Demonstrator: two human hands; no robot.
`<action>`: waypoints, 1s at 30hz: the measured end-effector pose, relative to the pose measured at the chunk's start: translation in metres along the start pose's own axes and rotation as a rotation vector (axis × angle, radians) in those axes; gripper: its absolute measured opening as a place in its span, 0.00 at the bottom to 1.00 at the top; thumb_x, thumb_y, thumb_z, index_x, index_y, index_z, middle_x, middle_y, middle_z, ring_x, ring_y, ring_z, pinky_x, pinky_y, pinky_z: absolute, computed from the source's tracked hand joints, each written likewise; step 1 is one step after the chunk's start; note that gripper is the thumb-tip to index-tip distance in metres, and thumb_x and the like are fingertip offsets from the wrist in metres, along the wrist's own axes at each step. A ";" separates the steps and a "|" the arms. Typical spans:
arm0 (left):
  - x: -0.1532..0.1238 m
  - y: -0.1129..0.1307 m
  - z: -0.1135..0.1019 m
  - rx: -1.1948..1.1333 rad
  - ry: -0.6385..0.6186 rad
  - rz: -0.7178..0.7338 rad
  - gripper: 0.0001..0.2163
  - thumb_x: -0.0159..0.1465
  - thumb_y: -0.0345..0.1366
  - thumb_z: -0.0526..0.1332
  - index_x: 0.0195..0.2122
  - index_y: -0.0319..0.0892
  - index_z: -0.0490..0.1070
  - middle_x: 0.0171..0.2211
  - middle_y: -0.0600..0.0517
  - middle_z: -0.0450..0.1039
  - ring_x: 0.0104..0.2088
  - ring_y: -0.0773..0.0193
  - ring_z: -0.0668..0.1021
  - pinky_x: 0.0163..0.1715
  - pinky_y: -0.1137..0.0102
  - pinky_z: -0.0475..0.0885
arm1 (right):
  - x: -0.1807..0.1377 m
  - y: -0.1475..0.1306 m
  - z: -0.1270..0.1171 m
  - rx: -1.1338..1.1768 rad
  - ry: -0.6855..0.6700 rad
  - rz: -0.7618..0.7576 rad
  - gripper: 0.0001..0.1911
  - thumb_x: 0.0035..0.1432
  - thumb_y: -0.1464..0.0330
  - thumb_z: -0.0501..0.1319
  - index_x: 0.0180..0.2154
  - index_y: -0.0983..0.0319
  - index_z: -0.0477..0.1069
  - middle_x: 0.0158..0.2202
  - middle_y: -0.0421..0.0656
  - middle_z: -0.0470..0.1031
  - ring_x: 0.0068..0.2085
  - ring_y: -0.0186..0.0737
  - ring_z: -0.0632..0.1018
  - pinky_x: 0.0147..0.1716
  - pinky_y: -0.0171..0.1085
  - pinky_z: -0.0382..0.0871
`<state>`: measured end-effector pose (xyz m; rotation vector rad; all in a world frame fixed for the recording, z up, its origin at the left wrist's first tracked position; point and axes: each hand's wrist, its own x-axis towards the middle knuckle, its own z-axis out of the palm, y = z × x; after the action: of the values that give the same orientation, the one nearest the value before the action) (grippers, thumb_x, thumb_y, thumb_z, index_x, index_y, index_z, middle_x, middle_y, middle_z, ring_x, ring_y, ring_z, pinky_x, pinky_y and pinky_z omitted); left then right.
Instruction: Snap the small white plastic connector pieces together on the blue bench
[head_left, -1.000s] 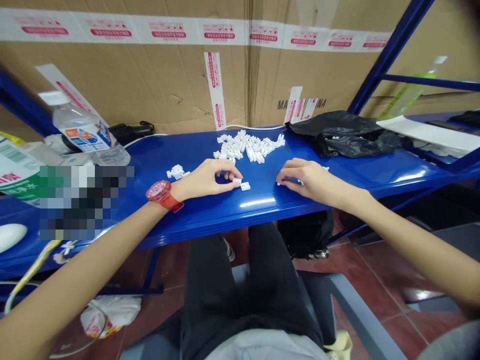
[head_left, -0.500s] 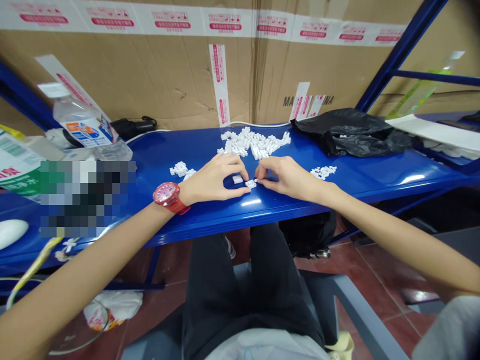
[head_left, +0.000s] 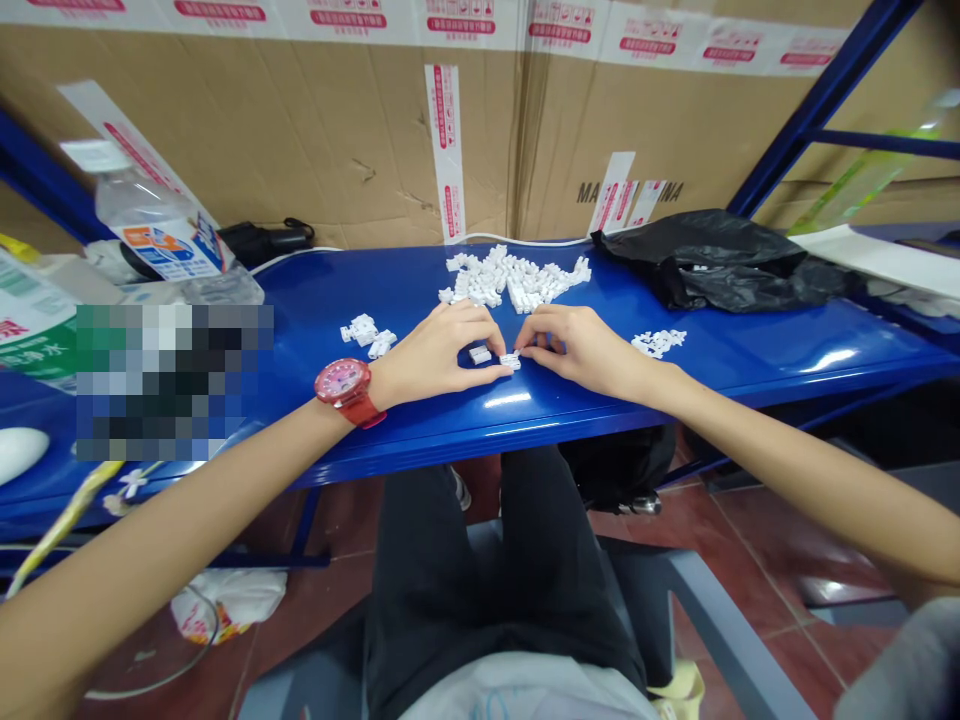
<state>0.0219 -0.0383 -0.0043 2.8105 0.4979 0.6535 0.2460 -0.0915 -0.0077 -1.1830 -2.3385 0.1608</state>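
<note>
Pinching white plastic brick (head_left: 510, 361) between my left hand (head_left: 439, 350) and right hand (head_left: 581, 345).
Second brick (head_left: 480, 355) just beside; brick pile (head_left: 510, 280) behind on blue shelf (head_left: 337, 300).

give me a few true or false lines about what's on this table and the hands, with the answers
1. The red wristwatch is on the right wrist. False: it is on the left wrist.
2. A black plastic bag lies on the blue table. True.
3. The left hand and right hand rest far apart. False: their fingertips nearly meet around a small white block.
4. A smaller cluster of white pieces lies to the right of the right hand. True.
5. The large heap of white pieces is on the floor. False: it is on the blue table, beyond the hands.
</note>
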 end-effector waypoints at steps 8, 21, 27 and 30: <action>0.000 -0.003 0.001 -0.142 0.040 -0.028 0.10 0.64 0.44 0.66 0.36 0.43 0.76 0.37 0.52 0.77 0.41 0.61 0.75 0.47 0.66 0.67 | 0.002 -0.009 0.001 0.221 0.088 0.033 0.04 0.63 0.67 0.62 0.36 0.62 0.72 0.32 0.42 0.79 0.33 0.39 0.78 0.35 0.36 0.69; 0.003 -0.003 0.000 -0.309 0.000 -0.170 0.13 0.60 0.47 0.67 0.37 0.42 0.80 0.36 0.50 0.80 0.36 0.63 0.76 0.37 0.69 0.69 | -0.008 0.001 0.012 0.197 0.198 -0.018 0.07 0.65 0.67 0.60 0.39 0.62 0.77 0.36 0.44 0.80 0.33 0.38 0.76 0.35 0.38 0.70; 0.004 -0.005 0.000 -0.326 0.003 -0.168 0.13 0.60 0.47 0.68 0.37 0.41 0.80 0.35 0.50 0.80 0.35 0.64 0.76 0.35 0.70 0.68 | -0.008 0.001 0.015 -0.083 0.213 -0.247 0.13 0.71 0.71 0.50 0.42 0.61 0.74 0.41 0.49 0.77 0.42 0.44 0.76 0.42 0.43 0.72; 0.004 -0.007 0.001 -0.336 0.012 -0.174 0.14 0.59 0.47 0.69 0.37 0.41 0.81 0.34 0.50 0.80 0.34 0.64 0.76 0.35 0.69 0.67 | -0.008 0.001 0.016 -0.150 0.196 -0.293 0.13 0.71 0.71 0.49 0.42 0.60 0.73 0.40 0.49 0.77 0.42 0.45 0.75 0.43 0.44 0.72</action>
<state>0.0236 -0.0305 -0.0053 2.4203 0.5688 0.6500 0.2428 -0.0953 -0.0249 -0.8642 -2.3458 -0.2262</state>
